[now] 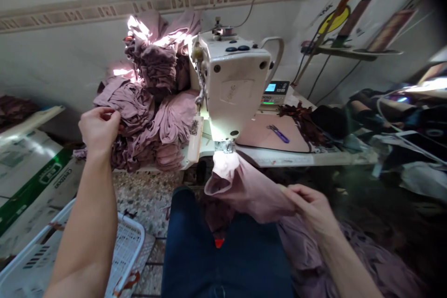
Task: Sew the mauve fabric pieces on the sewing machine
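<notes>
A piece of mauve fabric (pixel 251 191) runs from under the presser foot of the white sewing machine (pixel 233 79) down over my lap. My right hand (pixel 310 202) pinches its right side between thumb and fingers. Off to the left, my left hand (pixel 100 125) is at the edge of a pile of folded mauve fabric pieces (pixel 127 100), its fingers curled together. Whatever those fingertips hold is hidden. The machine's lamp lights the fabric brightly at the needle.
Purple thread snips (pixel 278 134) lie on the pad right of the machine, near dark brown scraps (pixel 302 121). Thread cones (pixel 393 30) stand behind. A white plastic basket (pixel 131 228) sits low on the left beside a green and white carton (pixel 38 181). More mauve fabric (pixel 370 260) hangs at lower right.
</notes>
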`<action>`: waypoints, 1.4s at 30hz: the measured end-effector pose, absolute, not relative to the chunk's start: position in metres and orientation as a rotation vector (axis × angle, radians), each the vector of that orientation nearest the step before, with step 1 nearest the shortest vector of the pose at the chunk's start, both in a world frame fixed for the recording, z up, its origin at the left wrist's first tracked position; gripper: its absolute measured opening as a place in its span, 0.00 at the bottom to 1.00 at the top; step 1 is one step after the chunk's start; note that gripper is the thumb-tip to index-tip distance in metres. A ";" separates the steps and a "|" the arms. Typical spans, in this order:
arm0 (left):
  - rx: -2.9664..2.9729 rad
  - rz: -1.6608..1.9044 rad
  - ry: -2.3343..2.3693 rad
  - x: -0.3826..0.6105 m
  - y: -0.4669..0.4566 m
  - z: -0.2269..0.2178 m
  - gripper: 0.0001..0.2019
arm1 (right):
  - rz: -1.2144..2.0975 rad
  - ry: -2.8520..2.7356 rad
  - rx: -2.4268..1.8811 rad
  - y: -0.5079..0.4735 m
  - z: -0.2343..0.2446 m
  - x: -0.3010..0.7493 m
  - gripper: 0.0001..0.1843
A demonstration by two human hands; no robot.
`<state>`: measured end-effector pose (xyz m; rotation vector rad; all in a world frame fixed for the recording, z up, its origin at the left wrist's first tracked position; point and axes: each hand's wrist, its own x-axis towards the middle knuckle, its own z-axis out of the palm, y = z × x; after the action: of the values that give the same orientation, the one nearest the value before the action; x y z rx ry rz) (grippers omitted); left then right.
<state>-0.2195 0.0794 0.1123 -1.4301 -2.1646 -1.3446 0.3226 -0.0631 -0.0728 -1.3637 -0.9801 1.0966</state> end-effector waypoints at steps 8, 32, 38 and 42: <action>-1.416 -1.685 -1.744 -0.182 0.048 0.106 0.14 | 0.456 -1.359 -1.973 -0.057 -0.077 0.402 0.30; -3.307 -0.727 -2.229 -0.059 -0.075 -0.041 0.11 | 1.519 -1.672 -1.244 -0.067 -0.078 0.201 0.21; -3.521 -0.923 -1.755 -0.039 -0.063 -0.045 0.18 | 1.614 -1.951 -0.978 -0.047 -0.056 0.231 0.21; -3.473 -1.191 -2.124 -0.029 -0.059 -0.055 0.19 | 1.391 -1.852 -1.033 -0.042 -0.049 0.236 0.20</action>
<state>-0.0288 -0.0589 -0.0547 -3.4729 -2.1237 -1.1911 0.2361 -0.0420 -0.0491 -1.0334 -1.8519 1.3912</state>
